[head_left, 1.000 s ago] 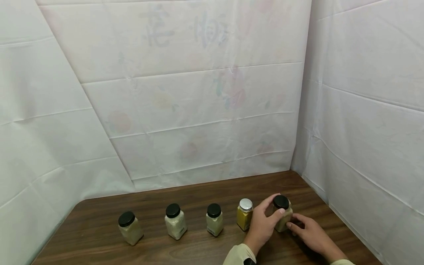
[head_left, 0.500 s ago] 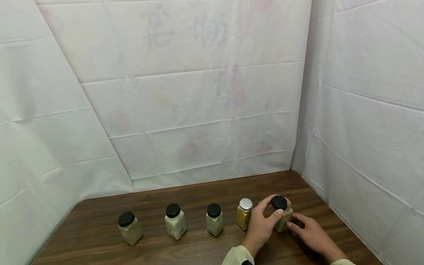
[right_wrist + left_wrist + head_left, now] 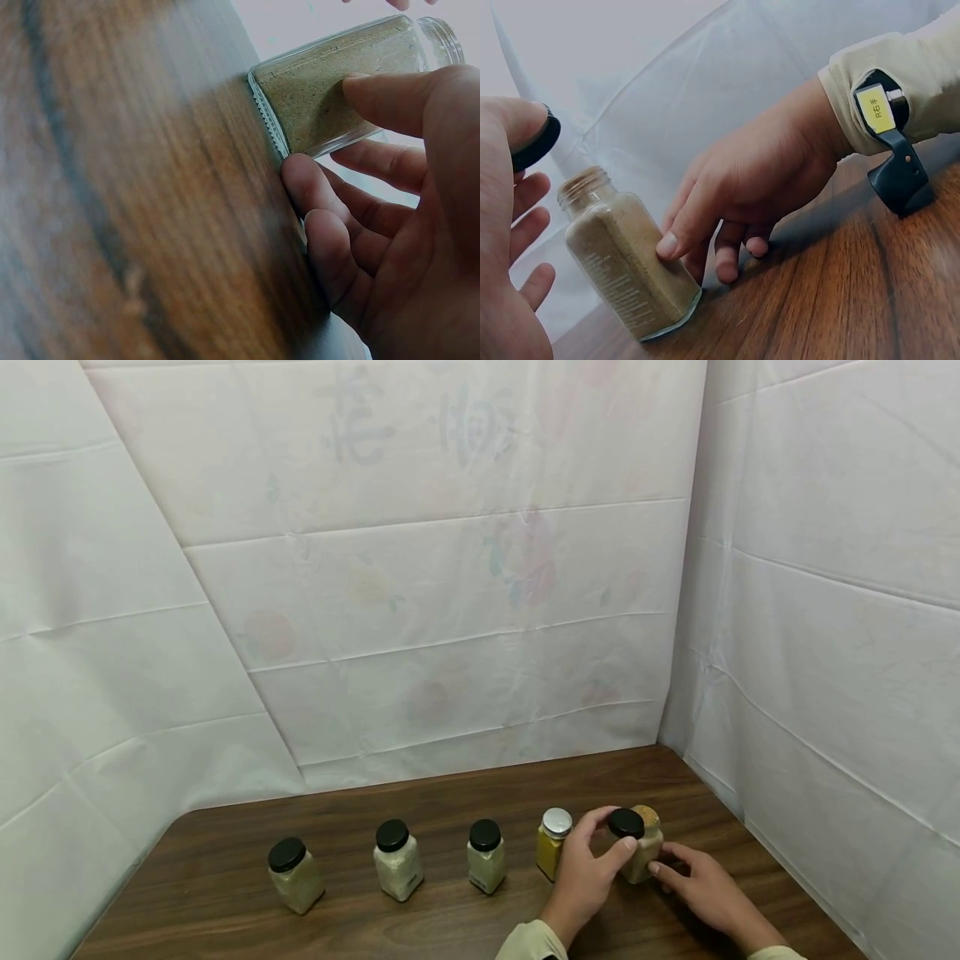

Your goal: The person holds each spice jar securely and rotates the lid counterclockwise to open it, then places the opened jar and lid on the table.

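While the right hand point(image 3: 705, 889) steadies the jar point(image 3: 643, 853) with its thumb pressed to the glass and its other fingers curled loosely against the base, the left hand point(image 3: 588, 872) pinches the black lid point(image 3: 626, 823) between thumb and fingertips, and the lid sits clear of the jar's mouth, just to its left. The jar stands upright on the table point(image 3: 420, 935) near the right edge, at the right end of a row of jars, with the brown powder showing in its open neck.

To do this well, the lid is best drawn straight away from the rim rather than dragged across it, so no powder clinging to the threads gets flicked out. The yellow jar with the silver lid point(image 3: 553, 845) stands just beside the left hand, so that hand should lift before it moves sideways, or it may knock that jar. The right hand's hold looks light in the wrist view point(image 3: 397, 217); pressing a little more firmly low on the glass point(image 3: 626, 262) would probably keep the base from sliding on the smooth wood.
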A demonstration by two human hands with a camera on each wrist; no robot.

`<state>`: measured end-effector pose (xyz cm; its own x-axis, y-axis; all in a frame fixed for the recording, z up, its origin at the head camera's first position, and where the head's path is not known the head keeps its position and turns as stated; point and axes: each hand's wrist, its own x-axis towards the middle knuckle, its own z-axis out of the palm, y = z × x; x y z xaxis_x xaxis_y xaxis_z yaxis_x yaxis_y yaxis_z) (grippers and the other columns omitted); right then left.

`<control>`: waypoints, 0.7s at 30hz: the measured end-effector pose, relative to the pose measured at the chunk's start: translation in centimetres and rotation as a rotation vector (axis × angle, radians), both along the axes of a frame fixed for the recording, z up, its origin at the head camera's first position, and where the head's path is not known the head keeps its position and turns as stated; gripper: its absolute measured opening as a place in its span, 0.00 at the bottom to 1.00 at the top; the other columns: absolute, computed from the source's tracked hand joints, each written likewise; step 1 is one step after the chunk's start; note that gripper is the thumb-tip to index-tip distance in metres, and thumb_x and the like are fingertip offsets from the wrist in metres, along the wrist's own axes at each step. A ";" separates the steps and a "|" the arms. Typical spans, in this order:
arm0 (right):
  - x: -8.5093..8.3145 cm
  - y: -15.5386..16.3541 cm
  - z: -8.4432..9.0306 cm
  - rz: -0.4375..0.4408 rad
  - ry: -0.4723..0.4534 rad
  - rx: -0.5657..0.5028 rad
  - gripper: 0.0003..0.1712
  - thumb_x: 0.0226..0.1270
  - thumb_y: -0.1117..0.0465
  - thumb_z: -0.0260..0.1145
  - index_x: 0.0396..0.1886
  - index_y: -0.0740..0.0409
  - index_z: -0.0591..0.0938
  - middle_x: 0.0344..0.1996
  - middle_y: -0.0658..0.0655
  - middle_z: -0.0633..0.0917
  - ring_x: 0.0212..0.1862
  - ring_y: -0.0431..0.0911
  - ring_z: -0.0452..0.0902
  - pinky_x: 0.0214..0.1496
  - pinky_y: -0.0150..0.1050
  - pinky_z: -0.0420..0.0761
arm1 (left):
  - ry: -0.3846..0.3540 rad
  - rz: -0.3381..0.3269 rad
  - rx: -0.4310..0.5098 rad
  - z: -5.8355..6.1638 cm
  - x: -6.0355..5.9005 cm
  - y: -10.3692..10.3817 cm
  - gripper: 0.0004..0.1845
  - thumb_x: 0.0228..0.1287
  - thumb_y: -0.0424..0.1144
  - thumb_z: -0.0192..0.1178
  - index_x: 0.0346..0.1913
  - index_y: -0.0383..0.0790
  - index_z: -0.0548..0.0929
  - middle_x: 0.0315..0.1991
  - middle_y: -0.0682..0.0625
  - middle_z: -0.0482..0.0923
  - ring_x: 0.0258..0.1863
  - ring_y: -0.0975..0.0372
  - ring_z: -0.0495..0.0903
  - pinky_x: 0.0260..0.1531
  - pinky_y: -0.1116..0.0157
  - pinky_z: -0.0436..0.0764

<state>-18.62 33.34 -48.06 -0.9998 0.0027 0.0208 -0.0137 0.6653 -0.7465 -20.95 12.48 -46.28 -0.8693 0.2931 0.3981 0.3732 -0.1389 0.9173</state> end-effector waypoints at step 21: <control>0.0 -0.1 0.2 -0.004 -0.010 -0.023 0.30 0.70 0.48 0.67 0.60 0.67 0.78 0.42 0.53 0.84 0.35 0.44 0.78 0.38 0.42 0.76 | -0.076 -0.132 0.082 -0.4 0.3 -0.7 0.17 0.65 0.36 0.65 0.53 0.35 0.76 0.46 0.51 0.80 0.45 0.60 0.81 0.43 0.68 0.80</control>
<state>-18.61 33.27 -47.90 -0.9999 0.0073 0.0108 -0.0035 0.6477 -0.7619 -20.63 11.75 -46.67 -0.8540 0.3761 0.3596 0.2765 -0.2576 0.9259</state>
